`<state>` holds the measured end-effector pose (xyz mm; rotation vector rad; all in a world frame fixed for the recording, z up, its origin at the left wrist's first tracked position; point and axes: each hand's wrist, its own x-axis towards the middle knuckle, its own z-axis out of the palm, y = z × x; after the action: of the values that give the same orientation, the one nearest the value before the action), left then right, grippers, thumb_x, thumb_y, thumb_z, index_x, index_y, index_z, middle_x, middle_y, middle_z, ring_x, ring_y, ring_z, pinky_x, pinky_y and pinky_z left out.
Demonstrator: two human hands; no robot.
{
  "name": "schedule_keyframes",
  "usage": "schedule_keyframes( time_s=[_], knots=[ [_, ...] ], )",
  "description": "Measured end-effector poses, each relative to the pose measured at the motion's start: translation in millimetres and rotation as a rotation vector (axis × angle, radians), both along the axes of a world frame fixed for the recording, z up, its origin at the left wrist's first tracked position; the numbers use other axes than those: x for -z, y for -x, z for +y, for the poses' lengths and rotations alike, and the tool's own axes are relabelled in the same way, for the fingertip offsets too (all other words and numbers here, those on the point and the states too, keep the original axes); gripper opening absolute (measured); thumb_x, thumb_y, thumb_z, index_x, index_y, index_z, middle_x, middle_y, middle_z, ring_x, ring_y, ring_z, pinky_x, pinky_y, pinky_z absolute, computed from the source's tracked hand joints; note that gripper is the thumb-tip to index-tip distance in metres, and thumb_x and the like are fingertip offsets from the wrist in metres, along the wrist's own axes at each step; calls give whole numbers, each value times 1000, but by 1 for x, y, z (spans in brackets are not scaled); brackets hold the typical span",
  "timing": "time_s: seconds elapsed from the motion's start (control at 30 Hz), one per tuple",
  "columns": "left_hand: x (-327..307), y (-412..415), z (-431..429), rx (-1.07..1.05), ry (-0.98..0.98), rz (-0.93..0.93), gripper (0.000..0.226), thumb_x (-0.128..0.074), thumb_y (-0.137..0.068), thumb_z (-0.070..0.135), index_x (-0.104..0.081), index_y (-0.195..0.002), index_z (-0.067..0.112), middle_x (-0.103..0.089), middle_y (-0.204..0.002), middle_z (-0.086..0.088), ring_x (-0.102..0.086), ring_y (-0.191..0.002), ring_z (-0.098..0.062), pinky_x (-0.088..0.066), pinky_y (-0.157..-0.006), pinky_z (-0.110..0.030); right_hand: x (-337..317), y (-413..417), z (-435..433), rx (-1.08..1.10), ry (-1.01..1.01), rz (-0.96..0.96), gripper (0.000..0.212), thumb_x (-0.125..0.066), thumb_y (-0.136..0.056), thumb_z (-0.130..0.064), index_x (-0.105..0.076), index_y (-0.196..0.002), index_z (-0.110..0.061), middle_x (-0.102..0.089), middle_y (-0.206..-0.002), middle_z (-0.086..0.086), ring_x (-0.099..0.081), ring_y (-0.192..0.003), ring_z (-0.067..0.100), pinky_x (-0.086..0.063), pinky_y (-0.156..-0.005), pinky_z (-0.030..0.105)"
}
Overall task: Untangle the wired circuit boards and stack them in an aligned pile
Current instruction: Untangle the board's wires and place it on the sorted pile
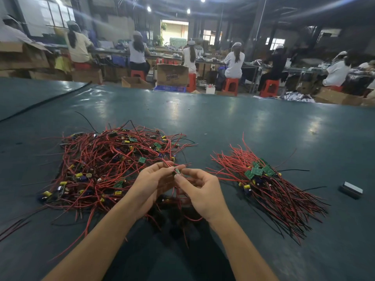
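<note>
- Board [177, 171], centre: mostly covered by fingertips of left hand [151, 184] and right hand [199, 191]; its parts too small to tell.
- Forearms [97, 240]: cut off by bottom edge.
- Tangle [113, 165], left of centre: lower boards buried under red wires; count cannot be told.
- Stack [257, 171], right: under boards hidden by top ones.
- Grey block [351, 189], far right: kind unclear.
- Carton [172, 75], upper centre: print blurred, unreadable.
- Black cable [50, 100], upper left: cut by left edge.

readable text: none | cardboard box [172, 75] far beyond the left hand [150, 185] and right hand [199, 191]: dark print on its front, too blurred to read | circuit board [177, 171] pinched by both hands: any marking too small to make out | stacked boards [257, 171] right of the right hand: likewise
</note>
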<state>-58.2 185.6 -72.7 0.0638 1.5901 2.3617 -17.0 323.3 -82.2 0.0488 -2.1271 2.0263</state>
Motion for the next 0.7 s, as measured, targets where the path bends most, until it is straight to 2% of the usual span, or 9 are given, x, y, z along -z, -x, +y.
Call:
schedule_keyframes(
  time_s=[0.1, 0.17, 0.27, 0.37, 0.47, 0.53, 0.6, 0.67, 0.7],
  knots=[
    [2, 2, -1, 8, 43, -1, 11, -51, -97, 8, -61, -103, 6, -75, -103, -10, -73, -87, -21, -58, -74, -32, 1, -2, -2, -11, 43, -10, 18, -78, -83, -10, -73, -92, -25, -77, -83, -5, -74, -79, 10, -56, -62, 21],
    [2, 3, 0, -6, 49, -4, 15, -47, -100, 12, -60, -105, 6, -75, -105, -12, -73, -89, -23, -56, -75, -34, 2, -3, -3, 16, 5, 2, 20, -79, -81, -9, -72, -89, -26, -76, -80, -7, -73, -77, 9, -56, -63, 20],
    [1, 3, 2, -127, 27, -7, 16, -45, -102, 14, -59, -98, 6, -76, -95, -13, -74, -75, -21, -59, -62, -29, 3, -2, -1, 111, -155, 78, 21, -79, -81, -11, -72, -92, -27, -73, -76, -12, -70, -75, 2, -52, -66, 13],
    [0, 4, 1, -246, 3, -44, 19, -46, -102, 12, -61, -93, 3, -74, -77, -14, -71, -61, -19, -57, -51, -25, 1, -2, 5, 179, -302, 119, 31, -75, -84, -16, -70, -114, -21, -70, -84, -16, -66, -79, -4, -48, -67, 7],
    [-1, 6, -2, -315, 16, -61, 18, -46, -102, 11, -60, -93, 2, -70, -66, -10, -66, -51, -16, -54, -46, -24, -1, -2, 12, 294, -416, 200, 37, -71, -87, -16, -68, -124, -15, -68, -96, -14, -65, -84, -3, -49, -76, 8],
    [-1, 7, -5, -336, 44, -58, 16, -48, -100, 11, -58, -90, 4, -68, -64, -8, -63, -47, -14, -52, -44, -23, -4, -2, 19, 414, -435, 281, 35, -70, -88, -14, -68, -123, -11, -68, -97, -9, -65, -84, 1, -52, -80, 16],
    [1, 8, -9, -328, 168, -14, 15, -51, -98, 12, -58, -86, 5, -68, -67, -9, -59, -44, -12, -50, -42, -22, -9, -2, 26, 529, -401, 370, 30, -71, -88, -11, -70, -117, -8, -67, -94, -5, -65, -77, 5, -56, -76, 29],
    [6, 9, -10, -310, 451, 113, 11, -59, -95, 15, -60, -89, 6, -69, -75, -11, -62, -50, -14, -53, -47, -26, -13, -3, 30, 608, -412, 472, 26, -72, -87, -8, -72, -113, -6, -64, -91, -3, -63, -72, 10, -56, -67, 34],
    [8, 8, -10, -319, 637, 210, 9, -63, -93, 18, -61, -92, 9, -69, -80, -10, -66, -59, -17, -56, -56, -31, -14, -3, 30, 628, -435, 523, 25, -73, -87, -7, -72, -112, -6, -64, -92, -2, -63, -73, 14, -56, -63, 35]
  ],
)
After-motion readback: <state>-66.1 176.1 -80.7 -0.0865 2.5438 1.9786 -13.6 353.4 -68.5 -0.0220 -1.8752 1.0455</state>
